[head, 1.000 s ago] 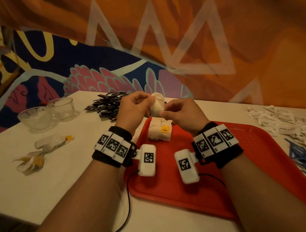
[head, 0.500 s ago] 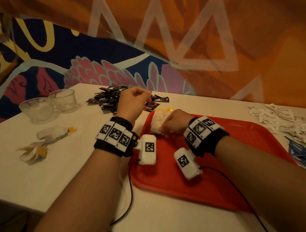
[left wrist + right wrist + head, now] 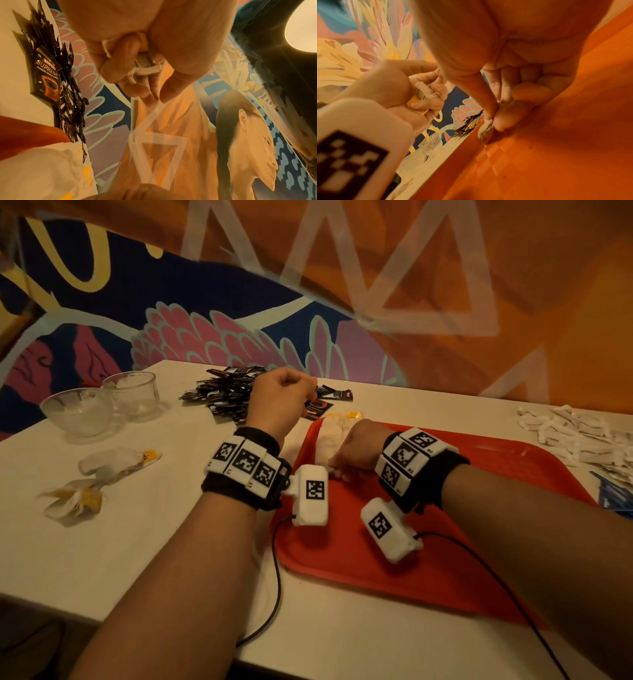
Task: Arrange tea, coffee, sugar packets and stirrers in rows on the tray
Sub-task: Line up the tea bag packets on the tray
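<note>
Tea bags (image 3: 329, 436) lie in a short row on the red tray (image 3: 479, 508), just beyond and beside the right hand (image 3: 356, 451), which is down on the tray pinching the edge of a tea bag between thumb and fingertip. The left hand (image 3: 279, 395) is raised above the tray's far corner, closed around a crumpled tea bag with a yellow tag. A thin string seems to trail from that hand; whether it joins the two bags I cannot tell. If it does, lifting the left hand further could drag the placed bag out of line. The coffee sachets (image 3: 226, 395) lie just beyond the left hand on the counter (image 3: 137, 542), where a careless sweep could scatter them.
</note>
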`<state>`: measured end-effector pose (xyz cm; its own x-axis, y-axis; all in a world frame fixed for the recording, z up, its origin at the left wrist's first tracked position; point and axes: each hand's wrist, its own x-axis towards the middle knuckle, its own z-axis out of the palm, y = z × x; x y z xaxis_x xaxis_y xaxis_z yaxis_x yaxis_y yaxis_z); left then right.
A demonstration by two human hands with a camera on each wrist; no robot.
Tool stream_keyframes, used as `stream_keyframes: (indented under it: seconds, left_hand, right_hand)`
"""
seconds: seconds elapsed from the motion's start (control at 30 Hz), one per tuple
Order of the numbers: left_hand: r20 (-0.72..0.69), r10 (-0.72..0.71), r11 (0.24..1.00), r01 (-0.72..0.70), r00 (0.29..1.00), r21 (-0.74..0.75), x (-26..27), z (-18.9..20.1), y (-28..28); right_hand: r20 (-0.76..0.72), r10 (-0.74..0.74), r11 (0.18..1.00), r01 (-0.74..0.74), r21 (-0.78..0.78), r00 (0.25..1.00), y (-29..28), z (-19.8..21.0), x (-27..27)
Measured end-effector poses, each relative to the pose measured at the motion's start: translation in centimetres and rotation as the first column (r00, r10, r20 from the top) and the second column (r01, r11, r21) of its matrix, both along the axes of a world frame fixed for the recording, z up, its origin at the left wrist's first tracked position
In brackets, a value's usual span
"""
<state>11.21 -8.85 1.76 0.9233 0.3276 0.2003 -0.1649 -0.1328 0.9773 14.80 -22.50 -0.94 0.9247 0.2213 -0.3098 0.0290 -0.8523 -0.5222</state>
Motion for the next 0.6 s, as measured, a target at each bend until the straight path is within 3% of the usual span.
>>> stream_keyframes:
  seconds: [0.3, 0.4, 0.53, 0.6]
  left_hand:
    - [-0.031, 0.001, 1.0, -0.002, 1.0, -0.025, 0.4, -0.2, 0.3]
    - [-0.081, -0.039, 0.992, 0.03, 0.996, -0.119, 0.6, -0.3, 0.4]
    - [-0.099, -0.172, 0.938, 0.133, 0.98, -0.319, 0.4, -0.2, 0.5]
    - [-0.105, -0.23, 0.911, 0.176, 0.968, -0.373, 0.3, -0.3, 0.3]
  right_hand:
    - [0.055, 0.05, 0.994, -0.044, -0.1, 0.997, -0.6, 0.8, -0.4]
    - [0.131, 0.032, 0.995, -0.019, -0.1, 0.991, -1.1, 1.7, 0.0]
    - [0.173, 0.035, 0.992, -0.055, 0.114, 0.984, -2.1, 4.2, -0.9]
    - [0.291, 0.063, 0.961, -0.136, 0.239, 0.955, -2.3, 5.0, -1.5]
